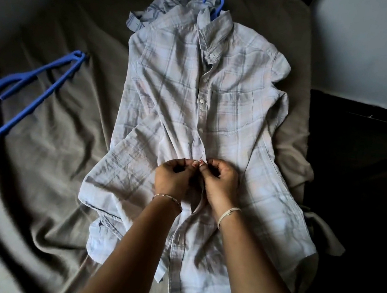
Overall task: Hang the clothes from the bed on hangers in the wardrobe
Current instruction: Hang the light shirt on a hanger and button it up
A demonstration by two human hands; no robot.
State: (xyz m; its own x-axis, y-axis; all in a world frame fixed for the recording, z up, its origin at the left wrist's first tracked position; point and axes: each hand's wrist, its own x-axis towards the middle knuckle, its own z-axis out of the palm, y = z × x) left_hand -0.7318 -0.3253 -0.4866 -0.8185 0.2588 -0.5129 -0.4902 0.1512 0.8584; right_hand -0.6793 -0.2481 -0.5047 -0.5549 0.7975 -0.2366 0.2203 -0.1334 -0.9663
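A pale plaid shirt [169, 99] lies face up along the bed, collar at the far end. A blue hanger sits inside it, and only its hook [215, 3] shows above the collar. Several upper buttons are fastened. My left hand [174, 179] and my right hand [219, 183] meet at the shirt's front placket near the waist. Each hand pinches one edge of the placket with curled fingers. Below my hands the shirt front hangs apart.
The bed is covered by a wrinkled grey-brown sheet [49, 127]. Blue hangers [19, 96] lie on it at the left. More plaid fabric [157, 4] is bunched behind the collar. Dark floor [361, 168] lies right of the bed, below a pale wall.
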